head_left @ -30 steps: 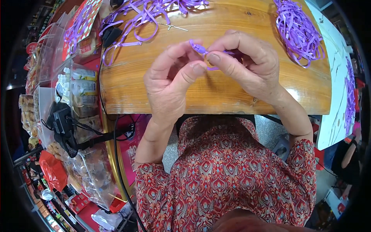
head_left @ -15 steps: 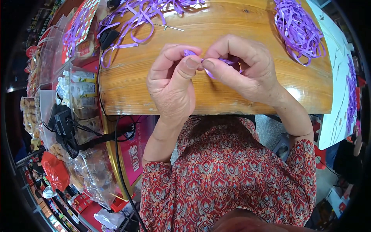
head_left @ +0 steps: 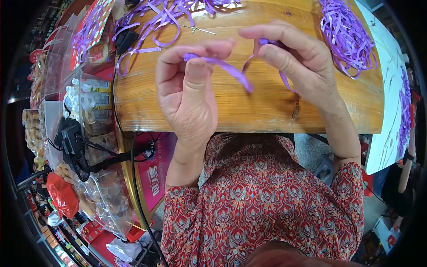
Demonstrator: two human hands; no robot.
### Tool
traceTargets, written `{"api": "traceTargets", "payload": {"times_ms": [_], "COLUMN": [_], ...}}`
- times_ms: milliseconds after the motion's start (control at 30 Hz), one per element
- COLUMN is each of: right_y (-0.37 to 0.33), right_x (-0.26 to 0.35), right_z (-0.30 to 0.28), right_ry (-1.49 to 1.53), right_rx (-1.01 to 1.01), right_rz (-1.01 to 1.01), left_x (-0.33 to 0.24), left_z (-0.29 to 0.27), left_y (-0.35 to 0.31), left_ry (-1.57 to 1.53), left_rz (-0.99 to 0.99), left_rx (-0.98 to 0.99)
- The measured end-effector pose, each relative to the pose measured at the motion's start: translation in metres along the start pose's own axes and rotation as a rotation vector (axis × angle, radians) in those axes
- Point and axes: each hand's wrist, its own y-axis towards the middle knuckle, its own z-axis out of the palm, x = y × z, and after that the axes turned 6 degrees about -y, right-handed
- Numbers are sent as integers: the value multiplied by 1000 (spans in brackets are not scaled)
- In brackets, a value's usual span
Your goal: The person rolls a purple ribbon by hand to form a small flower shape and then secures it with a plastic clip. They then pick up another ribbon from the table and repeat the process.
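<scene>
Over the wooden table point(head_left: 249, 115) my two hands are apart, each pinching purple ribbon. My left hand point(head_left: 189, 89) holds a small purple ribbon piece point(head_left: 227, 69) between thumb and index finger; its loose tail hangs to the right. In my right hand point(head_left: 298, 60), thumb and fingers close on another purple ribbon point(head_left: 287, 82), whose loop dangles below. Whether the two ribbons are joined I cannot tell. Beyond my left hand lies a thin metal tool with a small crosspiece point(head_left: 195, 30).
A heap of purple ribbon point(head_left: 347, 35) lies at the far right, loose ribbon strands point(head_left: 167, 20) at the far left. Left of the table stand bottles point(head_left: 95, 100), a black device with cables point(head_left: 71, 140) and a red bag point(head_left: 62, 193). A white marbled table point(head_left: 378, 147) adjoins on the right.
My hands, together half a second ago, have moved apart: the left toward the left, the right up and to the right. A ribbon tail now swings free from my left fingers.
</scene>
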Motion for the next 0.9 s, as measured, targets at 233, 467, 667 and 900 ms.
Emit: {"api": "traceTargets", "payload": {"times_ms": [233,467,667,900], "right_y": [-4,-10,-4,-5], "right_x": [6,3,-4,-5], "right_z": [5,5,0,4], "right_ry": [-94,155,115,257], "right_rx": [-59,-92,-2,-86], "right_rz": [-102,-18,-59,62], "left_x": [-13,-8,-2,-3], "left_z": [-9,-9,-11,0], "left_y": [-8,-16,-17,-15], "left_ry": [25,66,84,406], "left_rz": [-210,-251,-204,-158], "left_rx": [10,-92,-23,11]}}
